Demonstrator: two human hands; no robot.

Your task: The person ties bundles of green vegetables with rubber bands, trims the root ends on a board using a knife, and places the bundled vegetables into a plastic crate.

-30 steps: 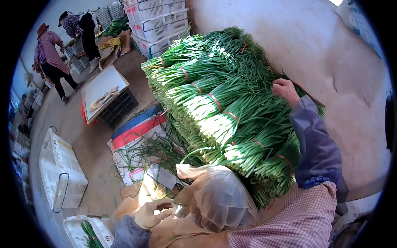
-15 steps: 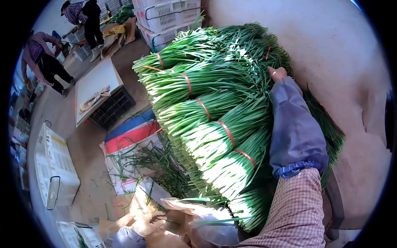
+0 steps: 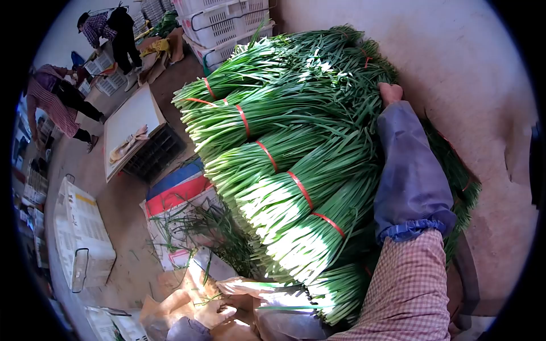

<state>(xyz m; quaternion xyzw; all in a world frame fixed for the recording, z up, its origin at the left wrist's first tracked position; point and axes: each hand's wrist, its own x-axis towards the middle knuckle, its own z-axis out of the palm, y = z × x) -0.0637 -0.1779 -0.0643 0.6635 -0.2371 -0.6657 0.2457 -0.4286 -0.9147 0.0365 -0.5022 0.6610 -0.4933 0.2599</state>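
Green leafy bundles (image 3: 273, 122) heaped beside the right hand (image 3: 391, 94), beyond the left hand (image 3: 219, 314). Hands well apart; right curled at the leaf tips (image 3: 369, 94), cannot tell whether gripping; left too unclear. Best to handle tips gently, without dragging the red ties (image 3: 301, 189).

The person's right arm (image 3: 413, 170) stretches from about 4 o'clock up toward 2 o'clock, nearly straight, a purplish-blue oversleeve (image 3: 406, 148) gathered over a checked sleeve (image 3: 412, 278). At 2 o'clock the bare right hand (image 3: 391, 93) is curled, its fingertips hidden. Low at 7 o'clock, the left hand (image 3: 216, 313) shows bent fingers above a bluish cuff (image 3: 188, 329).
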